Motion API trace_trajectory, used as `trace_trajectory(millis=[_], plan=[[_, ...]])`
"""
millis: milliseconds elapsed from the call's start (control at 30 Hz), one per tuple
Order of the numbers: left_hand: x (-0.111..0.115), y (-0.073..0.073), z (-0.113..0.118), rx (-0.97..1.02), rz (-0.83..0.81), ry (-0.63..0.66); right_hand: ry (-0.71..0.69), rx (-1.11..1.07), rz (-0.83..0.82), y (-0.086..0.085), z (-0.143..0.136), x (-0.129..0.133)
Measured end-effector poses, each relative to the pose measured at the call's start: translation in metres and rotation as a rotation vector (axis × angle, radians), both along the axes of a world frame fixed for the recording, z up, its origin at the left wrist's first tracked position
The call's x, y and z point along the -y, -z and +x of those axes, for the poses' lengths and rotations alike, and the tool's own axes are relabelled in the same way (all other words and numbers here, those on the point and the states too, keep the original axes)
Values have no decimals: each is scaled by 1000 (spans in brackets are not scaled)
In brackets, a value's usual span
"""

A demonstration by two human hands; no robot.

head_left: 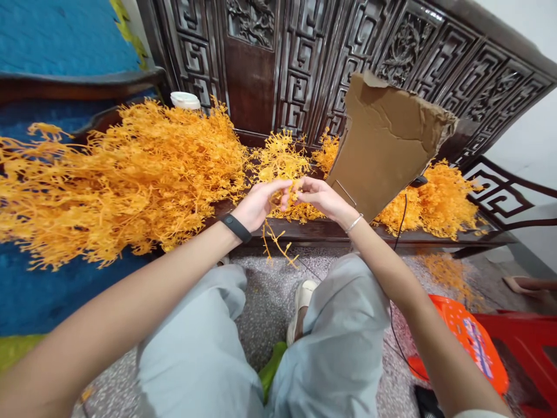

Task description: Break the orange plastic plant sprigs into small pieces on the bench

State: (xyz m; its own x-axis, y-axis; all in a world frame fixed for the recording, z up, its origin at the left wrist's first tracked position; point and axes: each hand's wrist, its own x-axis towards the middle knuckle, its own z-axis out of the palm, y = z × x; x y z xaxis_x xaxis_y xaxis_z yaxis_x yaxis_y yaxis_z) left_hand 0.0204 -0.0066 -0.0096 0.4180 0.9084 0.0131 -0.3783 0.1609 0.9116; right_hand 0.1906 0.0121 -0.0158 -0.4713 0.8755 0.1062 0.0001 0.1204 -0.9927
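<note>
My left hand [262,202], with a black band on its wrist, has its fingers closed on an orange sprig [278,241] whose thin stems hang below it. Close on the right, my right hand [319,197] brings its fingertips up to the same spot, pinched on orange pieces too small to tell apart. Just behind both hands lies a small heap of orange sprigs [281,159] on the dark wooden bench [339,235]. A much larger orange pile [165,168] spreads out to the left.
A brown cardboard piece [378,145] leans upright right of my hands, beside another orange pile [448,200]. A white container [185,100] stands behind the left pile. A cable hangs at the right, near an orange-red stool [470,342]. Carved wood rises behind.
</note>
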Motion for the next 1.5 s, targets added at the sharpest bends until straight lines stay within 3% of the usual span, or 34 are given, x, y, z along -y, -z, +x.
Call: trace_trajectory(millis=[200,267,433,533,700,833,1067,1200,1333,1500], plan=[[0,1,3,-109,27,-27,-46,-24,-169,3,-5,-7],[2,-1,5,-82,12,-87,83,-5,-206,6,4,-18],[10,-15,-1,51,54,-192,613,-60,-308,21,59,-45],[13,-20,-10,10,123,-185,743,11,-281,34,84,-51],[4,-3,-18,-129,83,-138,771,317,-162,51,78,-54],[-5,14,-20,-229,103,-78,792,420,-175,64,66,-64],[-6,18,-20,-252,23,-67,800,509,-205,78,57,-73],[-8,18,-21,-251,48,-61,781,490,-211,71,52,-70],[-10,19,-19,-251,71,-52,746,411,-196,53,48,-62],[-13,23,-15,-268,79,-34,453,143,-71,21,32,-39]])
